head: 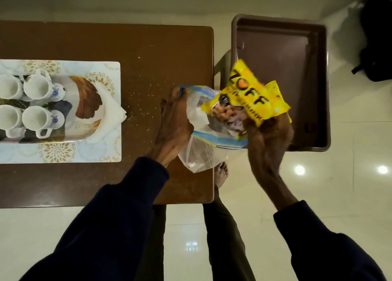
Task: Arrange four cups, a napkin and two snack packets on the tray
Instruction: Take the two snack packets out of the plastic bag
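Note:
My right hand (268, 140) grips yellow snack packets (250, 96) above the table's right edge, partly out of a clear plastic bag (203, 151). My left hand (175, 121) pinches the bag's blue-trimmed mouth. Far to the left, a patterned tray (89, 98) carries white cups with blue flowers: one at the back (39, 86), one at the front (36, 119), and two more cut by the frame edge. A white napkin (112, 113) lies on the tray's right end.
The tray rests on a pale floral placemat (84, 153) on a brown table (148, 58) sprinkled with crumbs. A brown plastic tub (282, 47) stands on a stool to the right. A bare foot (221, 172) and glossy tiled floor show below.

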